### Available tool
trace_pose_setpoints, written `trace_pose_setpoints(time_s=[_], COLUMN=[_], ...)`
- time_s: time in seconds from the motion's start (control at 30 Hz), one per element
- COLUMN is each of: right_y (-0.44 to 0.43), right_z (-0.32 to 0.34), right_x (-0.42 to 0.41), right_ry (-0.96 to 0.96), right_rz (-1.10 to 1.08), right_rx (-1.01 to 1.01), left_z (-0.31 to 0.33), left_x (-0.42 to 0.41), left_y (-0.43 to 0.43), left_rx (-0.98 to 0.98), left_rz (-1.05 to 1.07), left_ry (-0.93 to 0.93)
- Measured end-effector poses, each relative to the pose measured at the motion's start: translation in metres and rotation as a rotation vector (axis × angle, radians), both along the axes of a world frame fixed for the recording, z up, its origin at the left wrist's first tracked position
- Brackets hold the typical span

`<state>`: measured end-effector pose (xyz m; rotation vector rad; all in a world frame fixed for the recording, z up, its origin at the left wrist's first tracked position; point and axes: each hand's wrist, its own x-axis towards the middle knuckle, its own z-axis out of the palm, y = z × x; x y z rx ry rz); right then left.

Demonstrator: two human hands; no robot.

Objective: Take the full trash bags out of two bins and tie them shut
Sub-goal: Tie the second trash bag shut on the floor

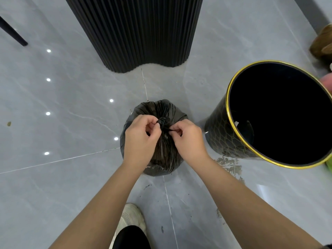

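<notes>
A full black trash bag [162, 108] sits on the grey tiled floor in the middle of the view, its neck gathered into a knot [163, 121] on top. My left hand [142, 139] pinches one tail of the bag's neck just left of the knot. On the knot's right side, my right hand [188, 139] pinches a thin black strand of the other tail. To the right stands a black bin [221, 139] with a gold rim and gold net pattern; its inside looks dark and no bag shows in it.
A tall black fluted column base [136, 33] stands behind the bag. A black chair leg [12, 33] is at the far left. Brown and pink items [323, 44] lie at the right edge. My white shoe [132, 218] is below. Dirt marks spot the floor near the bin.
</notes>
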<state>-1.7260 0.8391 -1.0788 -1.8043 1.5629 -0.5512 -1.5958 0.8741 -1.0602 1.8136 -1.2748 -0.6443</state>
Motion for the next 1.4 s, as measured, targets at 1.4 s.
trace_pose_setpoints(time_s=[1.4], right_y=[0.0], right_z=[0.539], right_x=[0.219], right_ry=[0.164], right_rz=[0.245], right_rx=[0.221], left_z=[0.517], left_x=[0.261], left_y=[0.022], left_rx=[0.3], left_rz=[-0.237], left_ry=[-0.399])
